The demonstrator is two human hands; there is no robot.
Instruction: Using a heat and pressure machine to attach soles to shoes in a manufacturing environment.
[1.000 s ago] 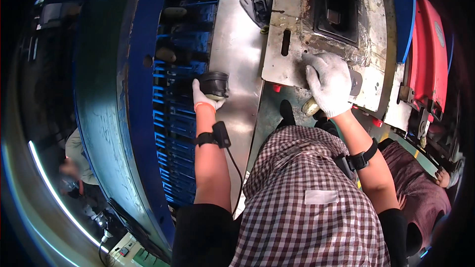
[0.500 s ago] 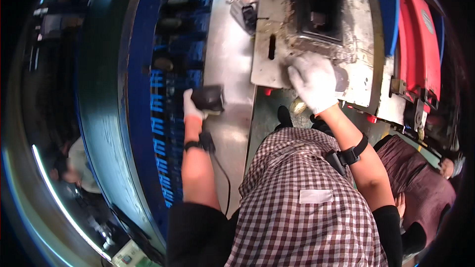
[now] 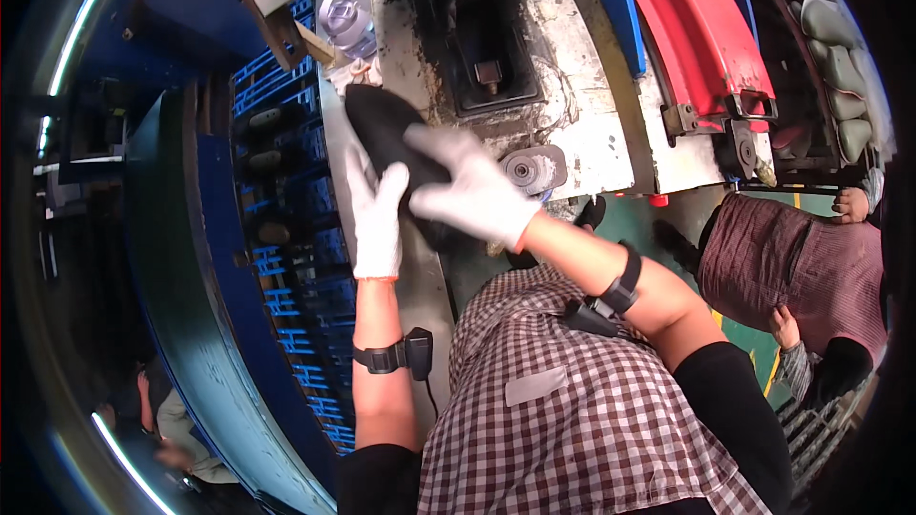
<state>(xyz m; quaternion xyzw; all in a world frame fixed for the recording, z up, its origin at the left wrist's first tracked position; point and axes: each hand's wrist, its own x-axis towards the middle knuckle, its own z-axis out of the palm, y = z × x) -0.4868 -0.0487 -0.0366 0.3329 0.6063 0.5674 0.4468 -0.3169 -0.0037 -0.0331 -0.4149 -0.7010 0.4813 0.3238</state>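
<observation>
A black shoe [image 3: 382, 124], long and rounded at its far end, stands tilted between my two white-gloved hands. My left hand [image 3: 375, 215] grips its left side, the thumb apart from the fingers and partly over the shoe. Across the shoe's right side lies my right hand [image 3: 472, 191], slightly smeared by motion, with its thumb and fingers on the black surface. The lower part of the shoe is partly hidden behind the gloves. Just right of my right hand, a grey plate with a round metal centre [image 3: 525, 170] sits on the machine's edge.
Ahead is a worn white machine top [image 3: 592, 105] with a black-stained recess [image 3: 487, 67]. A red machine cover [image 3: 701, 29] stands to the right, near another person [image 3: 782, 257] in an apron. Blue racks [image 3: 286, 277] run along the left. A grey metal ledge [image 3: 420, 296] lies below my hands.
My right hand has left the machine's edge and come left onto the shoe. My left hand has raised and turned the shoe. The view has shifted to the right.
</observation>
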